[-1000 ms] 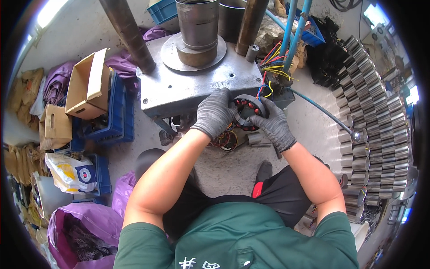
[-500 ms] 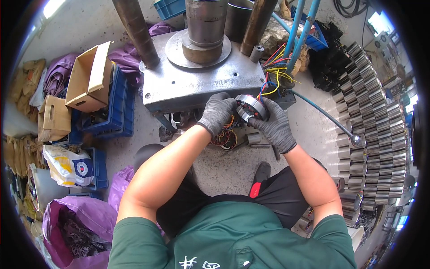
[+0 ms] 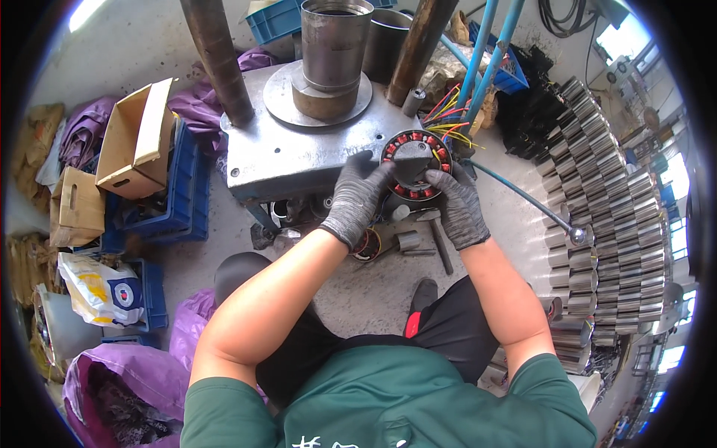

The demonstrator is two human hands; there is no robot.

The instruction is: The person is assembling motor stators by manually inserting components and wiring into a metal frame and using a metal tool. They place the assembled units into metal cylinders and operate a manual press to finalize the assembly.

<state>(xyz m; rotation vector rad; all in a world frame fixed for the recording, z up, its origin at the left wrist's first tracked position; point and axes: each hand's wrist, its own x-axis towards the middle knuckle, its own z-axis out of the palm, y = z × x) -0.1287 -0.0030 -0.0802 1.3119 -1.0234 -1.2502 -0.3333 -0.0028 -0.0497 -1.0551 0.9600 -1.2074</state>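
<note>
Since half a second ago, we have turned the wound ring [image 3: 415, 137] so that its flat face with the red coils looks up at us, where its bright outer rim showed before. It sits by the near right edge of the steel counter [image 3: 299, 153], held up between our hands rather than lying flat on the metal, as far as we can judge. Our right hand [image 3: 461, 207] grips it on the right: the thumb lies at the inner edge while the other fingers go behind, pinching the band. Our left hand [image 3: 355, 198] meets the left edge with bent fingers; whether they pinch or merely steady it, we cannot tell.

Several things could go wrong from here, in our judgement. With the left side perhaps only lightly supported, a slack right pinch could let the ring drop past the counter's edge, toward the hammer [image 3: 442, 248] and the floor [image 3: 358, 291] below, and dent its rim. Our right thumb sits close to the coils, so squeezing too hard could scuff or shift the windings. Coloured wires [image 3: 451, 127] spread just beyond the ring, and a careless turn might snag one. Our knitted gloves [image 3: 349, 211] dull touch, too, so a slip might be noticed late.
</note>
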